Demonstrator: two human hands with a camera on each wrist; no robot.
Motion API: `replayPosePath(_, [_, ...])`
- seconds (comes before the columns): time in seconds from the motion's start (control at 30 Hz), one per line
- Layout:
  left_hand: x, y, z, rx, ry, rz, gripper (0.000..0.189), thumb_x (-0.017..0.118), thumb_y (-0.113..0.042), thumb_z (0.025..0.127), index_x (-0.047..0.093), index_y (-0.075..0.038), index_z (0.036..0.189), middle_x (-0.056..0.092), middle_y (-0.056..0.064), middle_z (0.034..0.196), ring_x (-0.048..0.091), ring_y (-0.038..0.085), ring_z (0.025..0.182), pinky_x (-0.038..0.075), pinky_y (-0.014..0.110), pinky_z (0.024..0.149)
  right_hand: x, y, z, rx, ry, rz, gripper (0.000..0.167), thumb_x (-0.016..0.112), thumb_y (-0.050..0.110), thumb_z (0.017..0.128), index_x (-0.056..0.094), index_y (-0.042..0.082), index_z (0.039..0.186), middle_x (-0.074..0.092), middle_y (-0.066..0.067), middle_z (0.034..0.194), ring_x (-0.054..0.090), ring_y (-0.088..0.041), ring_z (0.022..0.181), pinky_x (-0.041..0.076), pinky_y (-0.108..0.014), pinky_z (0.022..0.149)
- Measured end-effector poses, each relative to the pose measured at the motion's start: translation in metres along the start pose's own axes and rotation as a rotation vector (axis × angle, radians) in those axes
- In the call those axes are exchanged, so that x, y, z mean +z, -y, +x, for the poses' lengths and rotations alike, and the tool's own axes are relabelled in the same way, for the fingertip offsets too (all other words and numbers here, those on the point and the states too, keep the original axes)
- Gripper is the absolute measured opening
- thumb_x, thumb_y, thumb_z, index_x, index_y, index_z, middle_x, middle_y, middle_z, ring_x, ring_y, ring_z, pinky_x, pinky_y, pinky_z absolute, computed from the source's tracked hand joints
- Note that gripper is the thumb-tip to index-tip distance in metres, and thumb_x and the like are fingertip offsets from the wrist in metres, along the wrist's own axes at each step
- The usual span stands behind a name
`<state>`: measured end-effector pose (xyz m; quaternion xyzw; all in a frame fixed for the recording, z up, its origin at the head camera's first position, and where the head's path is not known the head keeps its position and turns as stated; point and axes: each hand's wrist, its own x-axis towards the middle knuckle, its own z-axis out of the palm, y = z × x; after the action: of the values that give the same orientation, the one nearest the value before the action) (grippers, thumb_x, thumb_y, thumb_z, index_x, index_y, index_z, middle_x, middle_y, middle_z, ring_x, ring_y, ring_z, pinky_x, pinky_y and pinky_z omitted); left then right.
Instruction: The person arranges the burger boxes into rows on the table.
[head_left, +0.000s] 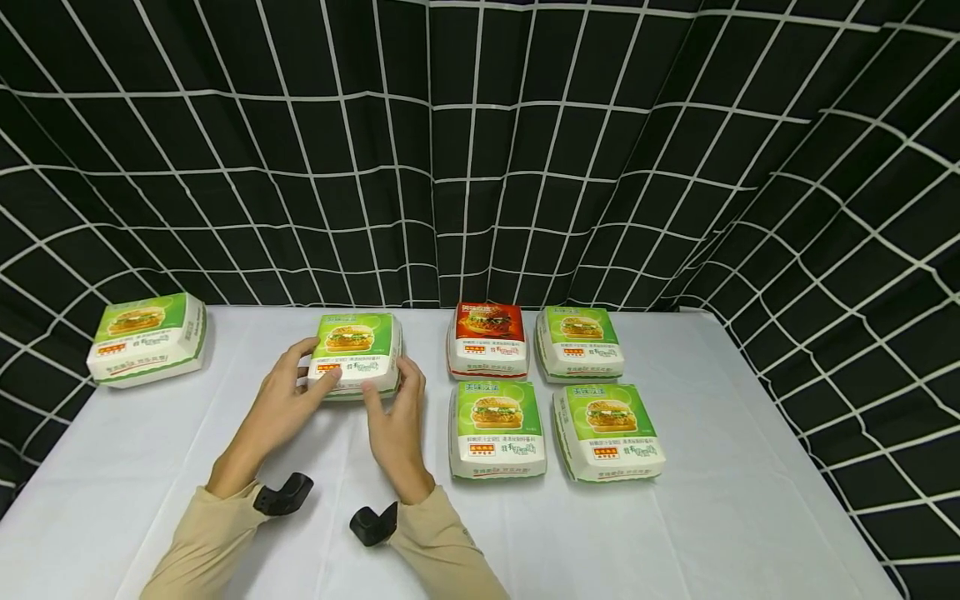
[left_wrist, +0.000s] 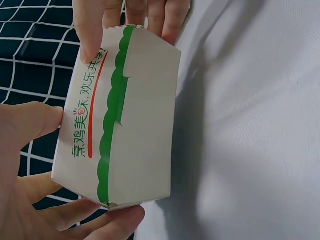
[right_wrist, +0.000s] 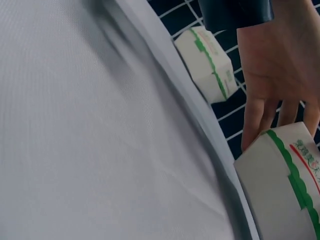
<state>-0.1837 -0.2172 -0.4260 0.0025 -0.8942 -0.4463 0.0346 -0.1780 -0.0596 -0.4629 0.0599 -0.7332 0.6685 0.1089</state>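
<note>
Both hands hold one green-and-white paper burger box at the left middle of the table's back part. My left hand grips its left side, thumb over the front top edge and fingers along the side. From the right, my right hand holds it in the same way, thumb at the front edge. In the left wrist view the box shows its white front with a green scalloped band, a hand at either end. The right wrist view shows the box's front and the left hand; the right hand is out of that view.
Another green burger box sits at the far left. To the right stand a red burger box and three green ones, in two rows. A black cloth with white grid lines hangs behind the white table.
</note>
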Motion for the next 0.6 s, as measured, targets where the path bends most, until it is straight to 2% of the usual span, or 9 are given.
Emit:
replayPosePath(0.3, [0.016, -0.002, 0.011, 0.023, 0.007, -0.004, 0.067, 0.059, -0.032, 0.099, 0.032, 0.001, 0.151, 0.038, 0.029, 0.147, 0.053, 0.047, 0.124, 0.048, 0.055, 0.1, -0.007, -0.004, 0.005, 0.028, -0.073, -0.048, 0.051, 0.057, 0.013, 0.097, 0.039, -0.002, 0.142, 0.036, -0.02, 0.146, 0.035, -0.033, 0.14, 0.028, -0.053, 0.118])
replayPosePath(0.6, [0.028, -0.003, 0.019, 0.02, 0.009, -0.067, 0.061, 0.061, -0.027, 0.099, 0.037, 0.003, 0.146, 0.038, 0.028, 0.145, 0.052, 0.045, 0.127, 0.049, 0.051, 0.103, -0.01, -0.006, 0.007, 0.06, -0.121, -0.109, 0.055, 0.058, 0.015, 0.097, 0.037, -0.003, 0.145, 0.037, -0.02, 0.148, 0.036, -0.034, 0.141, 0.028, -0.054, 0.118])
